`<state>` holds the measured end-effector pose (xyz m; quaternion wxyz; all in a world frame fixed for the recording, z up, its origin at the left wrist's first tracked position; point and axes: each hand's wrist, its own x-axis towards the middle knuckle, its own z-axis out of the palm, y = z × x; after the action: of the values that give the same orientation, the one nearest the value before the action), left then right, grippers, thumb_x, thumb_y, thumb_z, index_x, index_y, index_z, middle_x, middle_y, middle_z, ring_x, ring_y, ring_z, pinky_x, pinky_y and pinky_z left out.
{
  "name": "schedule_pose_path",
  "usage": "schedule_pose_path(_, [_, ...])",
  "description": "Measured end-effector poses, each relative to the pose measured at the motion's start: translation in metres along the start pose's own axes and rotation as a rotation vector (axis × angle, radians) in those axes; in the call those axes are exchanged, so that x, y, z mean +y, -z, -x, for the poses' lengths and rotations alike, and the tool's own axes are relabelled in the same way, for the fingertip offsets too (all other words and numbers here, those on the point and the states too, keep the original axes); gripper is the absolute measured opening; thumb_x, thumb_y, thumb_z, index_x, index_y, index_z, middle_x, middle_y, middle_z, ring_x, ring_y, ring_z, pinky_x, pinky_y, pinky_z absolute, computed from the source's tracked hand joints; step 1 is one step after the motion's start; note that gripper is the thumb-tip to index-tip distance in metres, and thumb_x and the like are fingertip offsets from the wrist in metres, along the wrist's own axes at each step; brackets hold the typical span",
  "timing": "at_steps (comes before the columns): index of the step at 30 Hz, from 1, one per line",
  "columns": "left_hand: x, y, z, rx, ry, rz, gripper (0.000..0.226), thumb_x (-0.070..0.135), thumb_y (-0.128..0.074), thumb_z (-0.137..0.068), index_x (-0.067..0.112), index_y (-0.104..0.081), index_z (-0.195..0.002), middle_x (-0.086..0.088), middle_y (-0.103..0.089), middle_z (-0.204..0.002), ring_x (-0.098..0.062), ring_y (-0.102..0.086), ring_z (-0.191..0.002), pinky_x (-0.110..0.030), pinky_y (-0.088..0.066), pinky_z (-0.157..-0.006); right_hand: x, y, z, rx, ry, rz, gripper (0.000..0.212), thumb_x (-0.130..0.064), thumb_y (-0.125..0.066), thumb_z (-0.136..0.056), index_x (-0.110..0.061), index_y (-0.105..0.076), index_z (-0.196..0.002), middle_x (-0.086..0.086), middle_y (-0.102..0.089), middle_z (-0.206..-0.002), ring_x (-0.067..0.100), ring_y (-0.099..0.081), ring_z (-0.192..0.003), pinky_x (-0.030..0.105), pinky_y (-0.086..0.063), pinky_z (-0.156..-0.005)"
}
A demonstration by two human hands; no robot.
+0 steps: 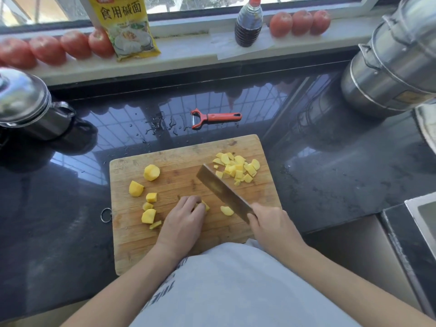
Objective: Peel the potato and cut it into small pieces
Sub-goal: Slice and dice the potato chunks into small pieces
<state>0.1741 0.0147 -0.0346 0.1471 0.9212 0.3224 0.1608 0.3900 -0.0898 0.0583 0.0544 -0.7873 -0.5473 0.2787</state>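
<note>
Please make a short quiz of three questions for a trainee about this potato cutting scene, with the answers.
1. True or false: the peeler lies on the cutting board.
2. Which hand grips the cleaver? A) left hand B) right hand
3. Fill in: the pile of small pieces lies at the board's far ____ corner.

Key: 1 false, it lies on the counter beyond the board. 2 B; the left hand holds down a potato piece. 3 right.

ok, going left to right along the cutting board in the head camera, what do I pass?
Big potato chunks → left hand holding a potato piece → cleaver → right hand. The diced pile lies farther back, overlapping.
</note>
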Motion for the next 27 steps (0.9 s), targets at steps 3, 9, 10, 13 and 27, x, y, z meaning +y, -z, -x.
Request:
schedule_pose_path(3, [-0.005,0.002,0.000,-0.018,-0.041,-0.009,0.014,-0.005,-0.071,-0.087,0.007,-0.063,-0.088,-0.012,-0.063,-0.107,-0.032,-0.058,-0.093,-0.037,-0.052,-0.083,-0.003,-0.013,0.007,-0.131,-0.028,0.093,0.019,-0.030,-0.043,-0.104,-0.016,-0.056,-0.100,0.006,-0.069,-0.091,0.032,-0.065,-0.086,0.040,-0.047,-0.070])
schedule_pose_path(9, [-0.007,0.004,-0.001,-0.055,-0.035,0.000,0.016,-0.004,-0.071,-0.089,0.008,-0.060,-0.089,-0.011,-0.061,-0.109,-0.031,-0.059,-0.094,-0.038,-0.053,-0.080,0.012,-0.004,-0.008,-0.017,-0.011,0.107,0.020,-0.028,-0.043,-0.105,-0.017,-0.057,-0.097,0.004,-0.069,-0.085,0.030,-0.065,-0.076,0.040,-0.052,-0.064])
schedule_pose_path(10, [-0.007,0.004,-0.002,-0.064,-0.026,0.005,0.016,-0.003,-0.071,-0.089,0.008,-0.060,-0.091,-0.011,-0.061,-0.111,-0.031,-0.059,-0.095,-0.038,-0.054,-0.081,0.016,0.000,-0.017,0.021,0.014,0.118,0.020,-0.027,-0.044,-0.105,-0.017,-0.058,-0.096,0.003,-0.069,-0.083,0.028,-0.066,-0.073,0.039,-0.053,-0.062])
schedule_pose_path(13, [-0.001,0.001,-0.005,-0.085,-0.037,0.004,0.012,0.001,-0.070,-0.093,0.009,-0.063,-0.098,-0.009,-0.061,-0.114,-0.029,-0.059,-0.098,-0.037,-0.055,-0.082,0.024,0.013,-0.040,0.121,0.070,0.126,0.019,-0.025,-0.046,-0.105,-0.017,-0.062,-0.099,0.002,-0.071,-0.082,0.026,-0.067,-0.069,0.035,-0.053,-0.059])
schedule_pose_path(27, [0.000,-0.021,0.004,-0.068,-0.236,-0.068,0.033,-0.002,-0.048,-0.097,-0.002,-0.064,-0.125,-0.021,-0.064,-0.126,-0.038,-0.064,-0.107,-0.044,-0.055,-0.094,-0.001,-0.020,0.008,0.086,0.149,0.195,0.023,-0.008,-0.064,-0.073,-0.021,-0.044,-0.072,-0.004,-0.054,-0.057,0.028,-0.056,-0.045,0.031,-0.033,-0.036])
